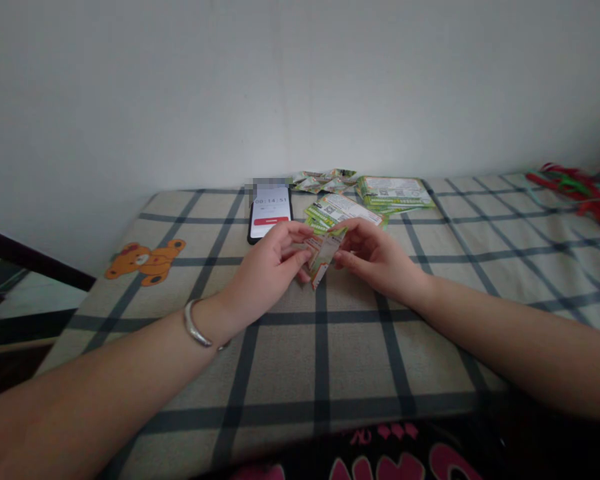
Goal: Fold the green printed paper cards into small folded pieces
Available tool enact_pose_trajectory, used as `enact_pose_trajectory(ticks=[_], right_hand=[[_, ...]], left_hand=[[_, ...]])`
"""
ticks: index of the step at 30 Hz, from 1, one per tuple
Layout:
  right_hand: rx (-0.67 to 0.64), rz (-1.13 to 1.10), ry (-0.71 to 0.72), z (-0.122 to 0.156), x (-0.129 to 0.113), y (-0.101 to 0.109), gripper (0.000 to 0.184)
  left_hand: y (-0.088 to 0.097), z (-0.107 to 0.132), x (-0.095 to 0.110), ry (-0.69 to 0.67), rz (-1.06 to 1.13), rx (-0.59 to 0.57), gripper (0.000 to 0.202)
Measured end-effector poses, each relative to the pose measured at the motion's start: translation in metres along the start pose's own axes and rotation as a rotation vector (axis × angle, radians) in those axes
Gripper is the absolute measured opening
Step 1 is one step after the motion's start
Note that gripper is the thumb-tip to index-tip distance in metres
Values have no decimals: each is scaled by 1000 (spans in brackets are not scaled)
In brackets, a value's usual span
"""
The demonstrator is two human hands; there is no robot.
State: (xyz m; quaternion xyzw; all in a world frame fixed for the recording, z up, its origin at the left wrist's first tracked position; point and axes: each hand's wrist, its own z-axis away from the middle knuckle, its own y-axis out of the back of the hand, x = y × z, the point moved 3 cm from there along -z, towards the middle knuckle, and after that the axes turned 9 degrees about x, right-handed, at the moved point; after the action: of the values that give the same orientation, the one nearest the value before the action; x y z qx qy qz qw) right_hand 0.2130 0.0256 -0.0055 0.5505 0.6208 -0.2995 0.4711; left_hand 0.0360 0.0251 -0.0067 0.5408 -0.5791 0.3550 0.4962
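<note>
Between my two hands is a small folded piece of printed paper (pixel 325 255), white, green and orange, its lower end pointing down toward the cloth. My left hand (pixel 280 260), with a silver bangle at its wrist, pinches the paper's left side. On the other side, the fingertips and thumb of my right hand (pixel 367 255) close on its right edge. Just beyond my fingers lie flat green-and-white printed cards (pixel 347 210), partly hidden by my right hand. Farther back sits a row of folded paper pieces (pixel 325 180) in the same print.
A phone (pixel 271 208) showing a running timer lies behind my left hand. At the back right is a stack of printed cards (pixel 395 191). An orange bear cutout (pixel 145 262) rests on the checked tablecloth (pixel 290 360). Red and green cords (pixel 580 193) lie far right, and a wall rises behind.
</note>
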Motion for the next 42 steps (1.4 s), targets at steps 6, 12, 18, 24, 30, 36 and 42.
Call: enact_pose_trajectory(ticks=[6,12,18,24,30,36,42], right_hand=[[-24,35,-14,2,2,-2,31],[-7,58,-3,1,2,-1,32],[21,227,15,2,-3,-1,33],[46,291,44,2,-7,-1,32],[47,305,70,1,-10,-2,31],[63,330,111,2,-10,-2,31],[65,364,149,4,-13,-1,33]], left_hand=[[1,0,-2,28,-57,-16,22],[0,4,4,-23,-136,-14,27],[0,5,7,-188,-283,-13,40],[-1,6,4,-247,-421,-37,58],[-3,8,5,-245,-487,-30,55],[-4,7,0,-175,-305,-36,51],[-7,6,1,-132,-170,-61,45]])
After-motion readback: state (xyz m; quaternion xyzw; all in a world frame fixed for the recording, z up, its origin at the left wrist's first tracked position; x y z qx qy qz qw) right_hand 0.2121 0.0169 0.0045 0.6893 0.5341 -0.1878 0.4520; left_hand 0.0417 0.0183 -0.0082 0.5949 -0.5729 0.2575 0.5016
